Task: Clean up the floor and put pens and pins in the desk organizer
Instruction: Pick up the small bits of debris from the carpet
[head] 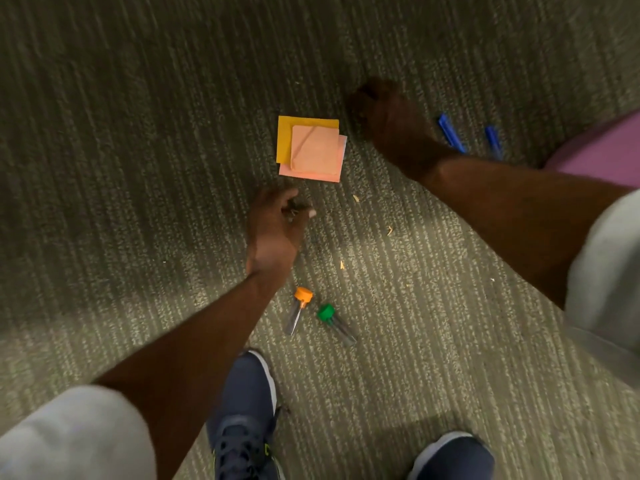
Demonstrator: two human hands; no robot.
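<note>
My left hand (277,226) hovers low over the carpet just below a stack of sticky notes (311,147), its fingers curled round a few small dark pins (294,210). My right hand (388,116) reaches down to the carpet right of the notes with its fingers curled under. It is blurred, and whatever lies beneath it is hidden. Two blue pens (450,133) (493,142) lie on the floor beyond my right wrist. Two clear tubes, one with an orange cap (300,306) and one with a green cap (332,320), lie near my left forearm.
The floor is grey ribbed carpet (138,168). Small orange scraps (390,231) are scattered right of my left hand. A purple surface (599,150) fills the right edge. My two dark blue shoes (247,420) (453,457) stand at the bottom.
</note>
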